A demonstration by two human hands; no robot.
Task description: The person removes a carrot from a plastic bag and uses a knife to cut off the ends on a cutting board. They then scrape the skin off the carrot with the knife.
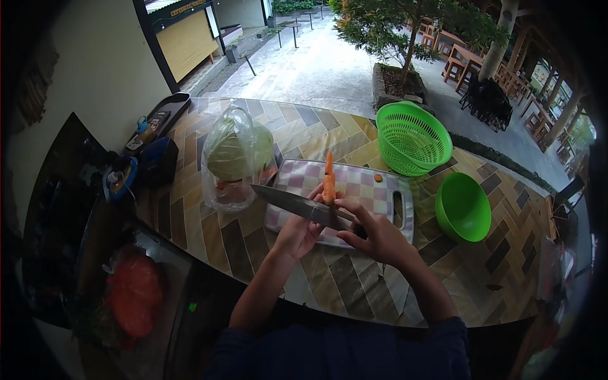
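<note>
A large knife (297,204) is in my right hand (375,235), its handle in the curled fingers and its blade pointing left. Behind the blade, my left hand (300,232) holds an orange carrot (329,183), which points away from me. Both hands are above a pink and white checked cutting board (294,174), and the blade crosses the lower end of the carrot. A small carrot slice (378,178) lies on the board's right part. The blade hides some of my left fingers.
A bagged cabbage (237,149) stands left of the board. To the right are a green colander (415,139) and a green bowl (463,207). A dark tray (177,101) sits at the back left, and a red bag (134,294) lies lower left.
</note>
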